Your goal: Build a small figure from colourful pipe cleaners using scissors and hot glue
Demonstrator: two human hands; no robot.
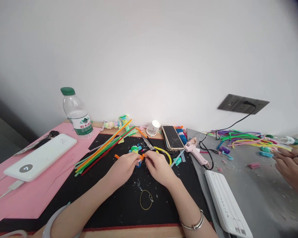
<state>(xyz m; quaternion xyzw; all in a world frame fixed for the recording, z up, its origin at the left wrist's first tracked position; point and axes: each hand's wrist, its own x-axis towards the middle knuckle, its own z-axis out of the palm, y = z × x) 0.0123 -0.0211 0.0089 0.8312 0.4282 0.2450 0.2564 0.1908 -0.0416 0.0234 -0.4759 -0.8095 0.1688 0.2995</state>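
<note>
My left hand (124,168) and my right hand (160,168) meet over the black mat (129,211), fingers pinched together. Between their fingertips is a short bent orange pipe cleaner (143,156), largely covered by the fingers. Bits of blue and white show just below the left fingertips. Right behind my hands lies a small green, yellow and teal pipe-cleaner piece (134,149). Another orange end (117,156) sticks out beside my left hand. A yellow curved pipe cleaner (166,153) and scissors (148,144) lie just beyond my right hand.
Long pipe cleaners (101,152) lie to the left, near a water bottle (76,114) and white power bank (42,157). A paper cup (153,128), phone (173,137) and pink glue gun (196,152) stand behind. Another person's hand (291,165) is at right.
</note>
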